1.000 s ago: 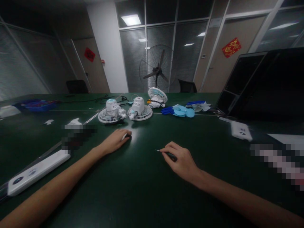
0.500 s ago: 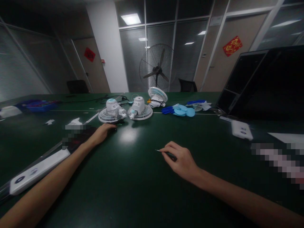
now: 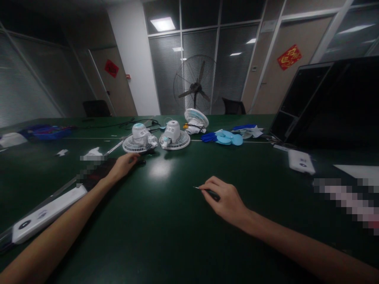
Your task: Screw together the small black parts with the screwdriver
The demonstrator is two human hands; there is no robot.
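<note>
The small screwdriver [image 3: 213,195] is held over the green table [image 3: 177,236] by the right hand [image 3: 227,199], dark handle pinched in curled fingers; light, stiff handling can be expected, the handle best gripped; the left hand [image 3: 123,163] is extended forward, loosely bent beside a dark object [image 3: 142,162]; whether anything is held there cannot be told.

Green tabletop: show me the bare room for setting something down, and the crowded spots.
Bare: the tabletop between left forearm and right forearm; also between the right hand and light-blue blades. Crowded: the strip with the white fans and those blades; the left side, where a white device lies.
</note>
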